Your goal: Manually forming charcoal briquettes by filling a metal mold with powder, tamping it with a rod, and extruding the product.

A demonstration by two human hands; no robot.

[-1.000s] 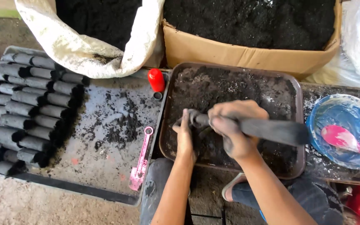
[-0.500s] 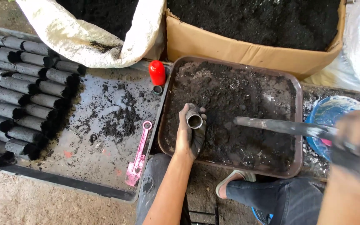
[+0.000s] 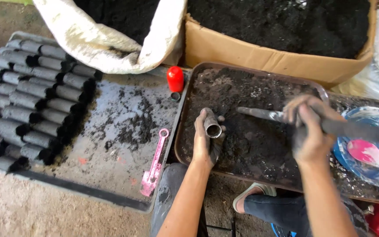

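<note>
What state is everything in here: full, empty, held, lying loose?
Metal tube: held in left hand, open mouth empty.
Long tool: gripped by right hand.
Tray: holds dark soil.
Cardboard box: soil-filled.
Black tubes: stacked lying down.
Pink tool: lying loose.

A single head-worn camera looks steeply down from close above a soil-filled tray (image 3: 185, 131), with both forearms entering from the bottom edge and a cardboard box (image 3: 259, 55) along the top.
</note>
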